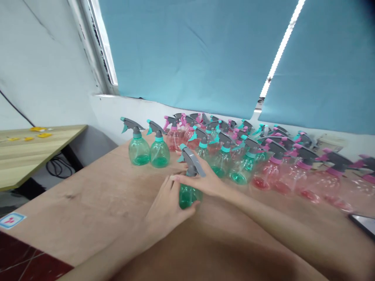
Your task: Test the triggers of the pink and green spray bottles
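Note:
A green spray bottle (pixel 187 195) with a grey and teal trigger head stands upright between my hands, near the middle of the table. My left hand (pixel 168 205) is wrapped round the lower left of its body, thumb across the front. At the neck, just under the spray head, my right hand (pixel 202 177) grips with thumb and fingers. Green liquid shows in the bottom of the bottle. Two more green spray bottles, one (pixel 139 151) further left and one (pixel 159 152) closer, stand side by side beyond my left hand.
Several pink spray bottles (pixel 269 171) and green ones (pixel 221 160) crowd the right and back of the wooden table (pixel 96 195). A dark-edged flat device (pixel 365 224) lies at the right edge. Another table (pixel 29 152) with yellow pieces stands left, across a gap.

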`<state>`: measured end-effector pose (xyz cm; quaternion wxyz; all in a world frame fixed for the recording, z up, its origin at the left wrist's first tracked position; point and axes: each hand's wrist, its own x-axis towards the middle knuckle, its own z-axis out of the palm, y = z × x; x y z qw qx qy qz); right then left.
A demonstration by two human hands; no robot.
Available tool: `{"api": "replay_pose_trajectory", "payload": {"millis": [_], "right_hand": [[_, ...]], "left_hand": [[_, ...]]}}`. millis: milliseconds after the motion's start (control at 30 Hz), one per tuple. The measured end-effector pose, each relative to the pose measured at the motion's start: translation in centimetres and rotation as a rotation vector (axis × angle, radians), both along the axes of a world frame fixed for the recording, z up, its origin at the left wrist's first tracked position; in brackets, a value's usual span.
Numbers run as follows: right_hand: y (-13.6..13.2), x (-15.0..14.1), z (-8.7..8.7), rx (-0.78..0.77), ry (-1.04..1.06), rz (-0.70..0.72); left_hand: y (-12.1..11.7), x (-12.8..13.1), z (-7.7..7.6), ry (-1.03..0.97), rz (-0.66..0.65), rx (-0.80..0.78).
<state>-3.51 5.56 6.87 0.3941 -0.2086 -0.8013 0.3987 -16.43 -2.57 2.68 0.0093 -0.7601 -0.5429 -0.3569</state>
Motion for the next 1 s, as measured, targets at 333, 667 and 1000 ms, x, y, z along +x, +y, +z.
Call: {"api": "replay_pose_trajectory", "payload": {"millis": [333, 667, 1000], "right_hand": [[5.1, 4.1, 5.9, 0.384, -0.334, -0.34], [9.1, 2.7, 7.3, 0.517, -0.727, -0.702], [10.0, 2.2, 7.1, 0.537, -0.804, -0.617]], "left_hand": [[6.3, -4.0, 2.8, 0.335, 0.154, 0.056], [9.0, -3.7, 3.9, 0.506, 0.339, 0.024], [10.9, -3.8, 4.7, 0.562, 0.401, 0.039]]}}
